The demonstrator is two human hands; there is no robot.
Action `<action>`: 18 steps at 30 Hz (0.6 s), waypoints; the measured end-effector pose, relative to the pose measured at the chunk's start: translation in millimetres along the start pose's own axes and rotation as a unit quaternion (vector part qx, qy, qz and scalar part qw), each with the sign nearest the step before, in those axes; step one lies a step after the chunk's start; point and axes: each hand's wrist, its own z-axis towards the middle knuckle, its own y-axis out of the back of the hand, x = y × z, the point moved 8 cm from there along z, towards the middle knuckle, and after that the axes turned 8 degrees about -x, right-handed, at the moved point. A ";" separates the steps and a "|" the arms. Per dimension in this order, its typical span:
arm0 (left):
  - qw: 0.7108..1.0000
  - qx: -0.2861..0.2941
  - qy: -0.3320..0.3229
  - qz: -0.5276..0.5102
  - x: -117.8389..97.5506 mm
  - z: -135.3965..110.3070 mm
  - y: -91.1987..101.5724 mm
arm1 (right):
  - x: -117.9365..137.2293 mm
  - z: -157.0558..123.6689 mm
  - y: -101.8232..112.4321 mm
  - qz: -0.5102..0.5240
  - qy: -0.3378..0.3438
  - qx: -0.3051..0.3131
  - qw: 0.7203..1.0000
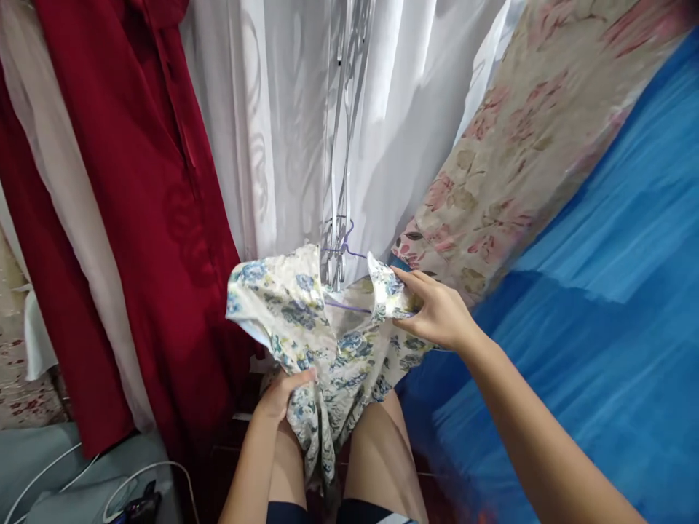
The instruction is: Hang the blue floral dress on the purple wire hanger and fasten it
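Observation:
A white blouse (pixel 295 298) with blue and yellow-green flowers hangs on a purple hanger (pixel 349 307) in front of me. The hanger's hook shows above the neckline, beside a hanging metal rack with clips (pixel 339 240); whether it is hooked there I cannot tell. My right hand (pixel 434 306) grips the blouse at its right shoulder, thumb below and fingers above. Lower down, my left hand (pixel 284 393) is closed on the left side of the front, its thumb lying on the cloth. The blouse's lower part drapes between my legs.
Red garments (pixel 131 182) hang at the left, and a white curtain (pixel 289 124) is behind the rack. A floral cloth (pixel 491 196) and a large blue cloth (pixel 590 327) fill the right. At bottom left, a white cable (pixel 158 463) lies over a grey surface (pixel 38 451).

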 end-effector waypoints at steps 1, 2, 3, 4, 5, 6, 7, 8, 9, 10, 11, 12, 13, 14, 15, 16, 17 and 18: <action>1.000 0.012 0.016 0.003 14.9 -6.7 -5.0 | 0.9 -4.1 1.0 0.011 0.014 0.009 1.000; 0.999 0.019 0.027 0.001 27.7 -13.0 -9.9 | 2.9 -8.8 2.3 0.021 0.030 0.012 0.999; 0.999 0.014 0.035 -0.011 38.4 -18.4 -12.7 | 6.6 -14.2 3.9 0.036 0.047 0.008 0.998; 0.999 -0.004 0.040 -0.019 47.4 -22.8 -12.7 | 12.1 -21.1 5.9 0.058 0.062 -0.006 0.996; 0.998 -0.028 0.045 -0.025 54.9 -26.6 -10.7 | 18.8 -30.1 7.3 0.090 0.067 -0.029 0.993; 0.997 -0.050 0.050 -0.025 61.1 -29.9 -7.5 | 26.0 -41.6 7.4 0.130 0.057 -0.059 0.988; 0.996 -0.070 0.052 -0.022 65.4 -33.0 -3.6 | 33.1 -56.0 5.3 0.179 0.030 -0.094 0.979; 0.995 -0.083 0.050 -0.018 67.8 -36.0 0.0 | 38.1 -73.3 -1.7 0.227 -0.027 -0.126 0.965; 0.995 -0.088 0.043 -0.013 68.3 -39.1 2.8 | 42.4 -94.0 -10.8 0.271 -0.097 -0.168 0.943; 0.996 -0.081 0.036 -0.008 67.8 -42.5 3.7 | 46.5 -117.0 -26.0 0.310 -0.182 -0.195 0.912; 0.997 -0.067 0.029 -0.004 66.6 -46.2 3.3 | 51.7 -140.5 -47.4 0.341 -0.274 -0.195 0.878; 0.998 -0.051 0.024 -0.002 65.1 -50.3 2.1 | 63.0 -159.8 -74.3 0.376 -0.341 -0.146 0.849; 0.999 -0.035 0.019 0.000 63.2 -54.6 0.7 | 78.6 -173.6 -100.0 0.411 -0.375 -0.080 0.827; 1.000 -0.025 0.012 0.004 60.8 -58.8 -0.1 | 93.2 -182.3 -118.3 0.431 -0.383 -0.028 0.816; 1.000 -0.021 0.004 0.012 57.9 -62.6 -0.2 | 104.0 -186.9 -130.4 0.441 -0.383 0.008 0.812; 0.999 -0.023 -0.005 0.022 54.7 -65.8 0.5 | 111.1 -187.8 -137.5 0.448 -0.375 0.034 0.811; 0.999 -0.024 -0.015 0.034 51.6 -68.4 0.7 | 114.0 -186.6 -140.2 0.451 -0.369 0.049 0.811; 0.998 -0.020 -0.024 0.046 49.1 -70.5 -0.4 | 113.4 -184.5 -140.1 0.454 -0.366 0.056 0.811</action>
